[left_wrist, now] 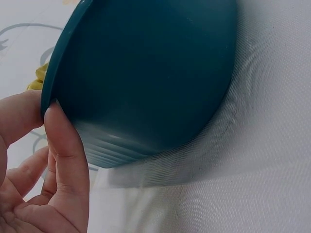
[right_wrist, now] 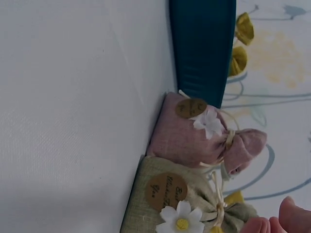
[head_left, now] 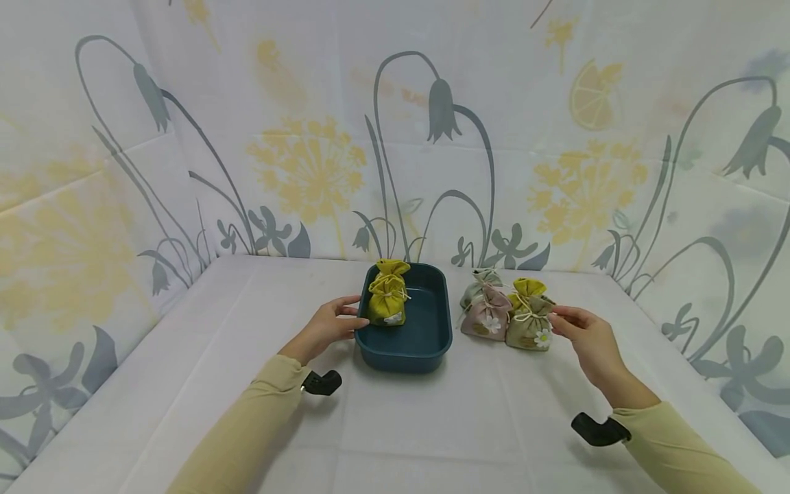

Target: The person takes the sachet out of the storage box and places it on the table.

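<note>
My left hand (head_left: 333, 322) pinches the left rim of a dark teal basin (head_left: 404, 360), thumb outside and a finger over the edge. Inside its left half stands a yellow drawstring pouch (head_left: 387, 305), with another yellow top close behind it. My right hand (head_left: 589, 343) reaches in from the right, fingertips right at the gathered top of an olive-beige pouch (right_wrist: 146, 194) with a white daisy and a round brown tag. A yellow pouch (head_left: 529, 286) stands behind that one. Beside it are a pink pouch (right_wrist: 177, 138) with a white flower and a pale green pouch (head_left: 487, 276).
A white cloth (head_left: 426, 439) covers the table. Behind it hangs a curtain (head_left: 345, 103) with printed grey and yellow flowers. Black wrist mounts (head_left: 599, 431) jut from both sleeves near the tabletop. The pouches stand just right of the basin.
</note>
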A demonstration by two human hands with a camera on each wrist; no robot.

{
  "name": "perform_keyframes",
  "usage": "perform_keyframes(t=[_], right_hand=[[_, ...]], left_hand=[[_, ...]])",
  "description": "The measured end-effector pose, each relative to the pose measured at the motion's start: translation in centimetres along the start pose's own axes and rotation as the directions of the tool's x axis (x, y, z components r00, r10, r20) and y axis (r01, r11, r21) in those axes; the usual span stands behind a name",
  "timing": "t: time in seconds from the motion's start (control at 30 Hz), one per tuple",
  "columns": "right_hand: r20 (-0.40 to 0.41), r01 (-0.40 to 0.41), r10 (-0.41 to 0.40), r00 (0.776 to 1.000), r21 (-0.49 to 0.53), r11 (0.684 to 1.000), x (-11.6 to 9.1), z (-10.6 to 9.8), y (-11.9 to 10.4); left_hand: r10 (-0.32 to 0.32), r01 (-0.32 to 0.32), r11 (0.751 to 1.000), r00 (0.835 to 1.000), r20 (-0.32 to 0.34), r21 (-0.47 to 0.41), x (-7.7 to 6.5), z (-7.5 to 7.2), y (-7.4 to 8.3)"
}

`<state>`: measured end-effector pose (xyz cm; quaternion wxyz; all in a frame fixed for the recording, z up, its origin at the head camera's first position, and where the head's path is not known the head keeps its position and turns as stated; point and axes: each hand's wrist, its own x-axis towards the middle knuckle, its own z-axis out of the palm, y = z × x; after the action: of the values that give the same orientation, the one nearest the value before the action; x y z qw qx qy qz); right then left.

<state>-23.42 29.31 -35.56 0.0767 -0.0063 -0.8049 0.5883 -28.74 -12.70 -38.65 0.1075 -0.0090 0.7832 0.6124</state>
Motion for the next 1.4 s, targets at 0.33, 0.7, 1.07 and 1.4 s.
perform_keyframes(t=[0.33, 0.7, 1.07, 1.4], right_hand=[[0.050, 0.053, -0.055, 0.997, 0.033, 0.998, -0.1, 1.4, -0.9], [0.096, 0.049, -0.053, 0.994, 0.042, 0.998, 0.4, 3.3, -2.0], [0.126, 0.067, -0.070, 0.990, 0.029, 0.997, 1.1, 4.8, -3.2], [0.142, 0.085, -0.084, 0.986, -0.004, 0.996, 1.9, 6.4, -4.0]], left_hand=[[0.002, -0.002, 1.000, 1.000, 0.003, -0.007, 0.0, 0.1, -0.1], [0.002, -0.002, 1.000, 1.000, 0.004, -0.010, -0.1, 0.1, 0.0], [0.002, -0.002, 1.000, 1.000, 0.003, -0.005, -0.2, 0.1, 0.2], [0.007, -0.007, 1.000, 1.000, 0.001, 0.006, -0.1, 0.0, 0.0]])
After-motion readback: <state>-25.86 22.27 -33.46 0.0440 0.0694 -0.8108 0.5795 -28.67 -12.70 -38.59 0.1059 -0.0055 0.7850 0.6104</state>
